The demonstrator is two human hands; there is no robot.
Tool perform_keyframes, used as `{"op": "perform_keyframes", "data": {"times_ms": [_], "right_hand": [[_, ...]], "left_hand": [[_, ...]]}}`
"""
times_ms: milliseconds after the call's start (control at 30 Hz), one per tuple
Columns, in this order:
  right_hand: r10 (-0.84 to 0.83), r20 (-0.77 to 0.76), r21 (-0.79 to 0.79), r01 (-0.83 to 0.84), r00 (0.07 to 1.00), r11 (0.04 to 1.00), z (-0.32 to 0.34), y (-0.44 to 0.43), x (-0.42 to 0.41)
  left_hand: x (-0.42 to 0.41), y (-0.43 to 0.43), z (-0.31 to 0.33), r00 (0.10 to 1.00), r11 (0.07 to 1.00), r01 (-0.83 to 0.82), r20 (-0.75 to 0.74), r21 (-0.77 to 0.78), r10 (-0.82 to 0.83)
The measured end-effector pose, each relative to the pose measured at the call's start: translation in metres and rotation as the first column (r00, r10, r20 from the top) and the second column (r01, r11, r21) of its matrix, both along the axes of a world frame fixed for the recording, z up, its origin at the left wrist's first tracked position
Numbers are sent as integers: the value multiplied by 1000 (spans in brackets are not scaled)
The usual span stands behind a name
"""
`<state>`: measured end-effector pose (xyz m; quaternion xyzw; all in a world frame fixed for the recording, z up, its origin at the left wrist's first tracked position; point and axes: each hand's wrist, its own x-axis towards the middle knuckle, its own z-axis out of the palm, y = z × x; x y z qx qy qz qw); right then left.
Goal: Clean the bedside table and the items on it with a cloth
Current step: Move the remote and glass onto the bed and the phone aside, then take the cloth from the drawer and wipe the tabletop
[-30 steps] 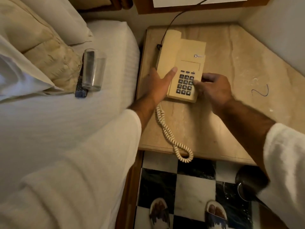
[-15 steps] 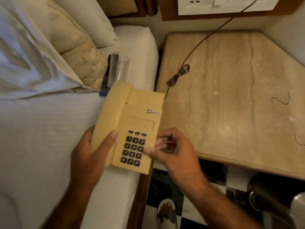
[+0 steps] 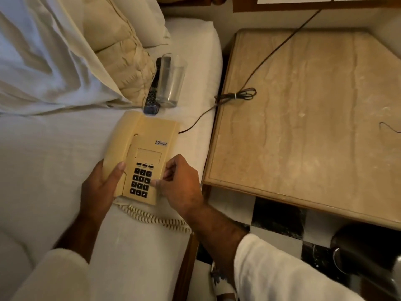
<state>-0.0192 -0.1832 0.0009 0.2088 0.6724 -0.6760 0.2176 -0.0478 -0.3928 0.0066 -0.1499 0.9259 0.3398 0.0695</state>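
Note:
A cream desk telephone (image 3: 144,148) with black keys lies on the white bed sheet, beside the bedside table (image 3: 303,127). My left hand (image 3: 99,187) grips its handset side. My right hand (image 3: 180,183) holds its right edge near the keypad. Its coiled cord (image 3: 152,218) trails along the mattress edge. A dark line cord (image 3: 236,95) runs from the phone across the beige marble top to the wall. No cloth is in view.
An empty drinking glass (image 3: 171,81) and a dark remote (image 3: 153,92) lie on the bed by the pillows (image 3: 121,55). A black-and-white checkered floor (image 3: 277,216) lies below the table. A dark round object (image 3: 364,246) stands at the lower right.
The phone was lifted off the marble table, carried left, and now lies on the bed. Both hands stayed on it throughout.

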Motion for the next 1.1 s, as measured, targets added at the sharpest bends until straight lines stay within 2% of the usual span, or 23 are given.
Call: {"op": "perform_keyframes", "data": {"times_ms": [100,200,233,300,400,500,567,633,700,767,833,900,1000,1067,1100], "right_hand": [[20,30,-9,-19,999,1000,-11,3,-3],[31,-23,4,-30,999,1000,-16,8,3],[11,-60,57,-8,998,998,-18,14,8],[-46,-159,264,87,986,961,-27,45,22],[-7,-239,584,149,971,798,-48,125,47],[94,-134,826,59,986,560,-68,209,59],[140,-86,916,23,986,400,-83,257,58],[167,-44,953,-9,985,303,-93,290,52],[177,-30,969,-15,984,245,-105,309,49],[184,-42,977,1,982,214,-114,316,49],[190,-59,976,16,980,219,-116,316,49],[203,-83,963,26,976,269,-109,316,50],[216,-211,889,95,954,448,-91,303,67],[223,-336,798,151,915,583,-84,278,104],[219,-345,754,131,913,644,-85,265,128]], "left_hand": [[4,2,-18,1000,996,15,-11,-85,-16],[18,17,-21,983,918,23,-160,-396,-94],[27,29,-19,960,894,19,-240,-448,-141],[48,70,-16,902,913,116,-343,-392,-262],[67,154,-18,810,862,449,-300,-235,-504],[56,234,-33,678,715,684,-234,-147,-697],[37,280,-50,625,648,738,-172,-187,-761],[12,309,-67,623,597,727,-42,-340,-781],[-11,323,-87,644,551,684,41,-478,-764],[-25,323,-105,689,568,647,69,-509,-722],[-29,317,-117,700,567,626,66,-536,-711],[-28,314,-124,691,551,616,49,-563,-721],[-29,314,-123,690,539,610,54,-580,-722],[-29,316,-121,690,541,607,47,-582,-723],[-29,317,-121,690,542,605,44,-583,-723]]}}
